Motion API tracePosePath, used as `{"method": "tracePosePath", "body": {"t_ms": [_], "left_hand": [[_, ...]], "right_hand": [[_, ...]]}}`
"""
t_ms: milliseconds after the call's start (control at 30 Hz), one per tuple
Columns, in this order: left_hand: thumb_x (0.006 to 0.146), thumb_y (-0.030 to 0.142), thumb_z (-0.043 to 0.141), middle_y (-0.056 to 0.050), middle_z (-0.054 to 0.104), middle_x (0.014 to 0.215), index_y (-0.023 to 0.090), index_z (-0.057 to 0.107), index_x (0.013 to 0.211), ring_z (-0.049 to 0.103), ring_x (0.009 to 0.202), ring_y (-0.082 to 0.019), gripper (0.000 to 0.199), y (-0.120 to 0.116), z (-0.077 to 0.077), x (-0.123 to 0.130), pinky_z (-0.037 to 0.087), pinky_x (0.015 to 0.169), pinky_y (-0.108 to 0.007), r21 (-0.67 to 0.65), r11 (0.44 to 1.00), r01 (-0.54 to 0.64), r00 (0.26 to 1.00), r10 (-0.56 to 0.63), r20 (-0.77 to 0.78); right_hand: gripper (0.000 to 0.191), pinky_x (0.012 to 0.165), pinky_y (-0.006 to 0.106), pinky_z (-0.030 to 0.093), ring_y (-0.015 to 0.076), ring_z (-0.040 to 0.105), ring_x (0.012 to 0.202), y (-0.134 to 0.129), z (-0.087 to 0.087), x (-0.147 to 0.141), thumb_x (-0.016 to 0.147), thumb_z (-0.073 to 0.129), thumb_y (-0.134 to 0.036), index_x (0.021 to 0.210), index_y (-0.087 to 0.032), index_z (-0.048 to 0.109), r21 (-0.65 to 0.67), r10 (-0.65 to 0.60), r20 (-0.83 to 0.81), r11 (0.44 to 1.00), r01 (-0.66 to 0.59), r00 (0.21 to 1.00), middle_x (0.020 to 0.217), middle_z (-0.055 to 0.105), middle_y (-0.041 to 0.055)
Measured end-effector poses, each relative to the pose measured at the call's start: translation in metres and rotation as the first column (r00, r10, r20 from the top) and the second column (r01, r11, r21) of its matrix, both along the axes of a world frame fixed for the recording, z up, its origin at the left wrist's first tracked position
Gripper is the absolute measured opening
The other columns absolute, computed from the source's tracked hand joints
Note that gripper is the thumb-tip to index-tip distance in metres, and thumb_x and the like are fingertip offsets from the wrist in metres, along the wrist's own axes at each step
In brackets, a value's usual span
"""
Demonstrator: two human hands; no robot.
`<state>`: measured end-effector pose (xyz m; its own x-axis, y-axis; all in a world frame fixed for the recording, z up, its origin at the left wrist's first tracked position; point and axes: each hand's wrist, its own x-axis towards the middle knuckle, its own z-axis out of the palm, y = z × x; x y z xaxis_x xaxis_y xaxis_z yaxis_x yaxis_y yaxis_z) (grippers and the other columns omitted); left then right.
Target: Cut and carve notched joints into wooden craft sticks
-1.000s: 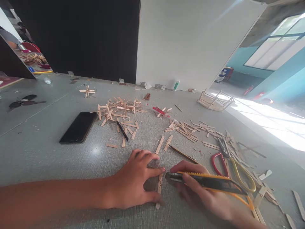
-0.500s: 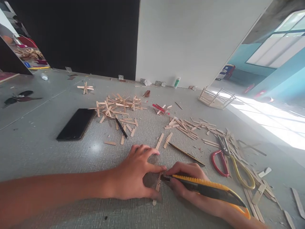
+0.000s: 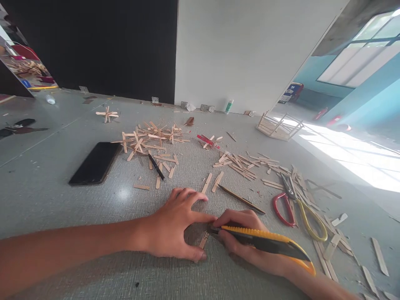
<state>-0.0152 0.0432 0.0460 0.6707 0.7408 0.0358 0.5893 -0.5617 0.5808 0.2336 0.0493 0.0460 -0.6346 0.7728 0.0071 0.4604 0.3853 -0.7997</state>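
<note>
And here it all comes down to one narrow marked stick [image 3: 203, 240], lying flat on the bench [image 3: 168, 281], its long axis running away from the wearer and leaning a little to the right. The left hand [image 3: 175, 227] is the nearer one: it comes in from the left of the stick and touches it, fingers and thumb spread wide, the thumb down on the near end, the index finger reaching to the far end. From the right of the stick comes the right hand [image 3: 259, 259], closed around a yellow-and-black cutter [image 3: 268, 243], thumb and fingers pinching close behind the nose. That cutter lies well across the stick's line, handle trailing to the right and back toward the wearer, nose right at the stick's far part, beside the left index fingertip. Whether the blade actually bites is hidden; I can't tell. Dark stepped marks show on the stick between thumb and index, cut or drawn, too small to say. Straight beyond the stick lie two short pieces [image 3: 218, 181]; beyond and to its right, a pencil [image 3: 242, 200], then the scissors [image 3: 290, 193], farther right; well off to its left and beyond, the phone [image 3: 95, 163].
</note>
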Motion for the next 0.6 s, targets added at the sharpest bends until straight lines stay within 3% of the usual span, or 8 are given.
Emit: {"method": "tracePosePath", "body": {"t_ms": [233, 400, 600], "left_hand": [[0.072, 0.055, 0.087, -0.006, 0.048, 0.144, 0.044, 0.066, 0.130, 0.040, 0.133, -0.040, 0.063, -0.0007, -0.0053, 0.0010, 0.034, 0.108, -0.061, 0.039, 0.999, -0.013, 1.000, 0.013, 0.010], [0.071, 0.051, 0.089, -0.006, 0.049, 0.143, 0.041, 0.069, 0.126, 0.041, 0.131, -0.040, 0.060, -0.0022, -0.0030, 0.0022, 0.034, 0.108, -0.061, 0.066, 0.998, -0.017, 1.000, 0.017, -0.008], [0.070, 0.051, 0.090, -0.006, 0.048, 0.143, 0.045, 0.066, 0.129, 0.041, 0.131, -0.041, 0.064, -0.0034, -0.0015, 0.0028, 0.035, 0.106, -0.062, 0.050, 0.999, -0.015, 1.000, 0.016, -0.026]], "right_hand": [[0.018, 0.058, 0.026, 0.042, 0.0128, 0.055, 0.054, -0.0028, 0.0020, -0.0004, 0.094, 0.058, -0.036, 0.091, -0.023, 0.069, -0.018, -0.031, 0.002, 0.999, 0.031, 1.000, 0.062, 0.063, -0.0028], [0.017, 0.077, 0.032, 0.047, 0.0150, 0.061, 0.062, -0.0060, 0.0046, -0.0011, 0.095, 0.058, -0.036, 0.095, -0.024, 0.070, 0.048, -0.035, 0.026, 0.998, 0.034, 0.999, 0.063, 0.066, -0.0028], [0.016, 0.081, 0.033, 0.046, 0.0183, 0.064, 0.080, -0.0072, 0.0040, -0.0007, 0.093, 0.060, -0.036, 0.092, -0.024, 0.071, 0.083, -0.048, 0.047, 0.996, 0.044, 0.998, 0.082, 0.074, 0.0011]]}}
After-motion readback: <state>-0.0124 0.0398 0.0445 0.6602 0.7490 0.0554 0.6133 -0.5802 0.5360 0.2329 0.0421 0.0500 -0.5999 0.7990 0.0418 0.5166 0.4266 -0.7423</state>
